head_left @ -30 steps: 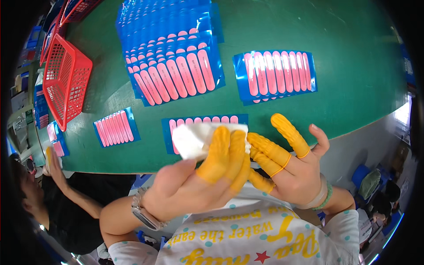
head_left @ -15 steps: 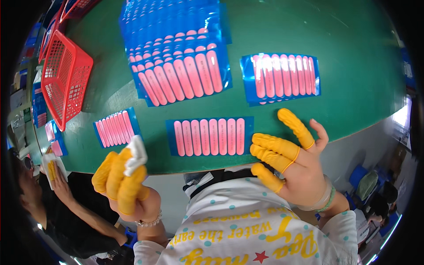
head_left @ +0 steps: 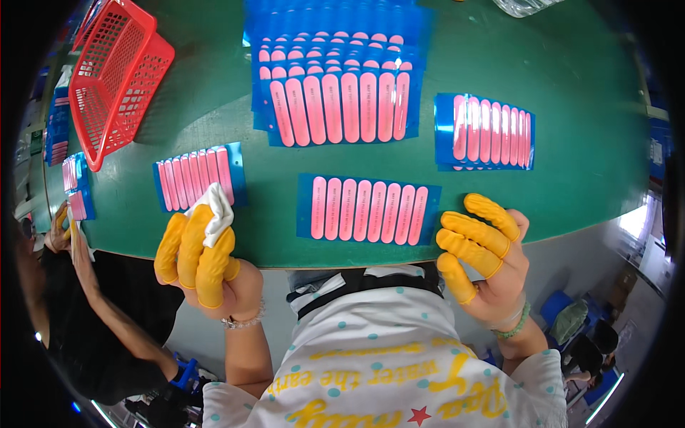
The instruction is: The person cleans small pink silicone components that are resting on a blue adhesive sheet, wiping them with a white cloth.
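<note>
Yellow finger cots cover most fingers of both my hands. My left hand (head_left: 203,260) is closed on a crumpled white cloth (head_left: 218,214), which overlaps the near edge of a blue sheet with pink strips (head_left: 196,178) at the left. My right hand (head_left: 489,260) has its fingers stretched out, their tips at the right edge of another blue sheet (head_left: 307,207) lying in front of me. Rounded pink strips (head_left: 367,210) stand in a row across that sheet. Whether the right thumb goes under the edge is hidden.
A tall overlapping stack of similar sheets (head_left: 339,107) lies farther back, with a smaller pile (head_left: 492,135) to its right. A red perforated basket (head_left: 132,93) leans at the far left. Clear plastic (head_left: 524,6) lies at the far edge. At left, a co-worker's hands (head_left: 75,242) hold something white.
The whole view has shifted, so the table things appear farther right and higher. My left hand brought the cloth slightly closer to the left sheet. My right fingers have drawn nearer together.
</note>
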{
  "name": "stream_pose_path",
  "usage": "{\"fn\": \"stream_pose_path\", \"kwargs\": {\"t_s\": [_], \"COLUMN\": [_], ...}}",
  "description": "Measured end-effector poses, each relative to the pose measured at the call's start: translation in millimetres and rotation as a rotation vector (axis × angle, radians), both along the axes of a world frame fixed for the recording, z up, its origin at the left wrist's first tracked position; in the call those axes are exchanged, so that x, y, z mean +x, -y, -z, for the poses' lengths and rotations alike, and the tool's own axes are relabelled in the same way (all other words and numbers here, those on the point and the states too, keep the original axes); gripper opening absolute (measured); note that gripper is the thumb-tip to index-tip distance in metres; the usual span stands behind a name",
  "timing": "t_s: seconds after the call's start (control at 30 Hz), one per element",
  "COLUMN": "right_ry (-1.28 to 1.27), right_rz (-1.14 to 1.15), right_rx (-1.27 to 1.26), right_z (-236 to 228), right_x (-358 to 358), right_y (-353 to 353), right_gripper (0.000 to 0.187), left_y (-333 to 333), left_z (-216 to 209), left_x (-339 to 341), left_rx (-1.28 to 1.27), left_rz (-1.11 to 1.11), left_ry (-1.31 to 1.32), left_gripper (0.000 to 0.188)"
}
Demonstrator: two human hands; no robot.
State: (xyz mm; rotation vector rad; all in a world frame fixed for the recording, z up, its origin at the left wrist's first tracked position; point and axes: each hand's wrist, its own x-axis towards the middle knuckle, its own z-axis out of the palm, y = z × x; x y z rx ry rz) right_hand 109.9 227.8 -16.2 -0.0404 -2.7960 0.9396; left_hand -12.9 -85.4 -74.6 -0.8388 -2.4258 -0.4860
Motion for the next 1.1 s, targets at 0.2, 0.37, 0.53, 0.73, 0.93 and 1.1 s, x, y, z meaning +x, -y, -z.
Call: {"fn": "stream_pose_path", "kwargs": {"t_s": [0.2,0.37,0.53,0.73,0.93,1.1], "right_ry": [-0.036,-0.068,-0.062,-0.197,-0.176,-0.268], "right_rz": [0.028,-0.001,-0.025,-0.204,-0.309,-0.088], "right_rx": [0.033,0.074,0.183,0.337,0.183,0.376], "right_z": [3,5,6,13,-10,-28], "right_x": [2,2,1,6,5,-7], "right_y": [5,7,14,9,-12,-53], "right_gripper": [0.026,0.030,0.034,0.031,0.030,0.030], "left_y": [-12,-32,-37,-42,-45,-46], "left_z": [-5,-20,-19,-14,-23,-26], "left_x": [-8,-11,-9,0,3,3], "left_rx": [0.086,0.106,0.084,0.140,-0.006,-0.020], "left_rz": [0.082,-0.008,0.004,-0.049,0.058,0.062], "left_ry": [0.043,-0.101,-0.099,-0.044,-0.057,-0.043], "left_gripper": [0.032,0.013,0.017,0.015,0.010,0.011]}}
